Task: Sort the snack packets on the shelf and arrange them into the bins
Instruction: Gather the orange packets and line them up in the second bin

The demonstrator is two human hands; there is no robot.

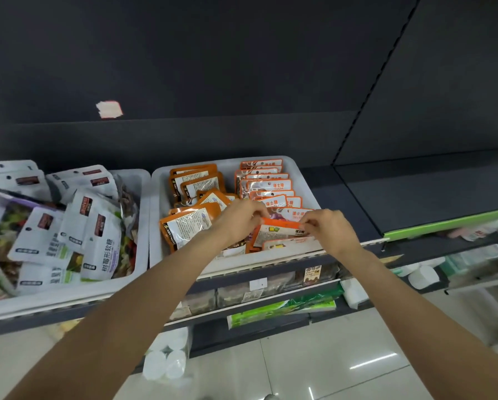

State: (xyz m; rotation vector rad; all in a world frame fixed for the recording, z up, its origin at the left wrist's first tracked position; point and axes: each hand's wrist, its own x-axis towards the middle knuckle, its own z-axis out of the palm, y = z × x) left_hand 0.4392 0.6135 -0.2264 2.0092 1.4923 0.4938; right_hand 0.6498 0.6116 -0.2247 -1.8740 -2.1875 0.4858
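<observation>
While both hands worked at centre frame, the left hand (pixel 239 216) and right hand (pixel 325 226) each pinched an end of one orange-topped plastic snack packet (pixel 279 229), fingers clenched on its top edge, holding it just above the front row of the white plastic bin in the middle (pixel 308 180). Judged partly done: that bin's right column of orange-and-white packets (pixel 268 186) stood in a neat file; its left column of orange packets with white labels (pixel 194 180) lay looser, some tipped. Left-of-frame white plastic bin (pixel 142 197) held white pouches (pixel 100 243) jumbled, apparently unsorted. Both bins sat on a dark grey metal shelf (pixel 415 194), bare to the right, dark back panel (pixel 213 53) above. Lower shelves carried green packs (pixel 282 308) and white rolls (pixel 422 277); glossy pale floor tiles (pixel 328 365) below.
</observation>
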